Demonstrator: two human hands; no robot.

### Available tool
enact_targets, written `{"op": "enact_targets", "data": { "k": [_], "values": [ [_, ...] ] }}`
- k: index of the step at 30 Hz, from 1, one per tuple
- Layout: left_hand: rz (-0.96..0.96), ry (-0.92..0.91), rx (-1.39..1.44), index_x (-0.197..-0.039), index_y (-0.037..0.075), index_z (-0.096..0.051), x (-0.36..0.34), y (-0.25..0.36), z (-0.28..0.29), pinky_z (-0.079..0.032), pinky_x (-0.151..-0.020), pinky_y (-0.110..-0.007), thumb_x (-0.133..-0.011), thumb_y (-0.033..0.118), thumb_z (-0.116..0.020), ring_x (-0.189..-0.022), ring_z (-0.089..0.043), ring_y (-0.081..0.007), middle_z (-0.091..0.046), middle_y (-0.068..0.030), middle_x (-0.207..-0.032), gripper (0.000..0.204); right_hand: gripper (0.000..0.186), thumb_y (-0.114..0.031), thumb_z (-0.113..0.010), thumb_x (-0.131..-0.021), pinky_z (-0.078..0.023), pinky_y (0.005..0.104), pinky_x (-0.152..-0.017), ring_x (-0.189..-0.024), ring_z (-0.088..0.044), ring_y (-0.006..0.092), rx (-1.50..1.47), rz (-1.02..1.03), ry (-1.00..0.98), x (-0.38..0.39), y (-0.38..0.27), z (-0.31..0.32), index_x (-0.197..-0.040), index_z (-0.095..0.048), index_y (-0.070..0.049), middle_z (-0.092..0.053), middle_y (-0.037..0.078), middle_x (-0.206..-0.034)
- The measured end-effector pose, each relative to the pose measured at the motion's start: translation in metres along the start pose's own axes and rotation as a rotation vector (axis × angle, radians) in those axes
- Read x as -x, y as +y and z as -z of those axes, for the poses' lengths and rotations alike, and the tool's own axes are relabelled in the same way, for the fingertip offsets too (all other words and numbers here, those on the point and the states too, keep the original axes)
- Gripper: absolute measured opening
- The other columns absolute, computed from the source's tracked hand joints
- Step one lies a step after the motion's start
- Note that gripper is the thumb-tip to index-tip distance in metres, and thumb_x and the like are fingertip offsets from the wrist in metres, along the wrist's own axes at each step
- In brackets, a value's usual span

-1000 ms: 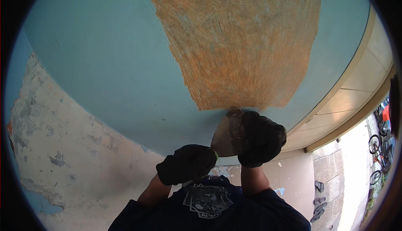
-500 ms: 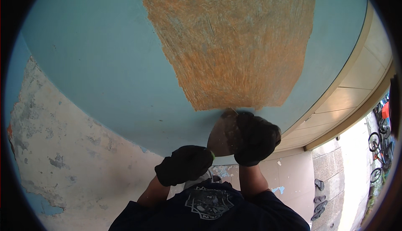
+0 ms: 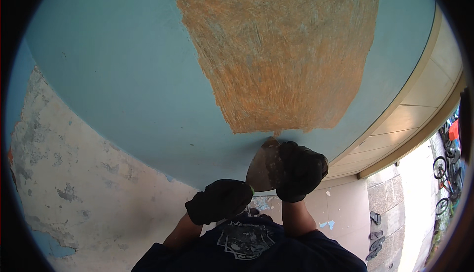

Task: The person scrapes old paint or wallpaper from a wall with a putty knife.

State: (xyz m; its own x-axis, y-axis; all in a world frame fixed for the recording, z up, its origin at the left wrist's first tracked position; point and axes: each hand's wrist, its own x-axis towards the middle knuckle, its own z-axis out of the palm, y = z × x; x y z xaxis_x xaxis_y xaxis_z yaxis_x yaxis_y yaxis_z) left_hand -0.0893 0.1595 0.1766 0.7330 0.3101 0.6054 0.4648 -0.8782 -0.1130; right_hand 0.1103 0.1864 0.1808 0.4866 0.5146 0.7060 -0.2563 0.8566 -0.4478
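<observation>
A wide, flat scraper (image 3: 260,169) with a dull metal blade slants between my two black-gloved hands. My left hand (image 3: 219,202) is closed round its handle, where a bit of green shows. My right hand (image 3: 302,170) grips the blade's right side, fingers folded over it. The blade's upper corner is at the pale blue painted surface (image 3: 133,74), just under the lower edge of a large orange-brown bare patch (image 3: 281,64). Streaky scrape marks cover this patch, and a small brown notch sticks out of its lower edge near the blade.
To the left, a whitish wall (image 3: 89,188) has flaking paint. A beige curved border (image 3: 395,121) runs along the right. Beyond it lie dark sandals (image 3: 376,247) on paving, with bicycles (image 3: 441,168) farther right.
The scraper and both hands have shifted slightly down in the picture, away from the patch's lower edge. A small brown notch now shows there. The view has shifted a little too.
</observation>
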Motion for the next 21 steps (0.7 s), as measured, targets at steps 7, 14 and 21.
{"op": "enact_targets", "data": {
  "k": [7,14,21],
  "values": [
    [0.22,-0.107,0.453,-0.101,0.007,-0.065,0.001,-0.003,-0.007,-0.057,-0.069,-0.038,-0.08,0.014,-0.073,-0.076,-0.068,-0.0295,-0.068,-0.0116,-0.089,0.024,0.037,-0.011,-0.039,-0.098,-0.032,0.0368,-0.054,-0.05,-0.03,0.0175,0.058,-0.018,0.018,-0.003,-0.004,-0.01,-0.061,-0.032,-0.011,-0.031,0.002,-0.054],
    [0.687,-0.377,0.835,-0.09,0.007,-0.064,-0.02,-0.004,0.012,-0.05,-0.057,-0.035,-0.088,0.019,-0.067,-0.06,-0.059,-0.0226,-0.061,-0.008,-0.073,0.013,0.038,-0.011,-0.038,-0.098,-0.032,0.0372,-0.054,-0.05,-0.03,0.0175,-0.146,0.024,-0.005,-0.005,-0.004,-0.007,-0.06,-0.032,-0.011,-0.031,0.003,-0.053],
    [1.15,-0.551,1.569,-0.081,0.004,-0.058,-0.015,-0.012,0.003,-0.043,-0.05,-0.031,-0.094,0.019,-0.06,-0.052,-0.051,-0.0178,-0.052,-0.0062,-0.061,0.021,0.04,-0.014,-0.038,-0.099,-0.032,0.0377,-0.055,-0.049,-0.029,0.0176,-0.11,0.034,0.047,-0.004,0.002,-0.002,-0.06,-0.032,-0.011,-0.03,0.002,-0.052]
  ]
}}
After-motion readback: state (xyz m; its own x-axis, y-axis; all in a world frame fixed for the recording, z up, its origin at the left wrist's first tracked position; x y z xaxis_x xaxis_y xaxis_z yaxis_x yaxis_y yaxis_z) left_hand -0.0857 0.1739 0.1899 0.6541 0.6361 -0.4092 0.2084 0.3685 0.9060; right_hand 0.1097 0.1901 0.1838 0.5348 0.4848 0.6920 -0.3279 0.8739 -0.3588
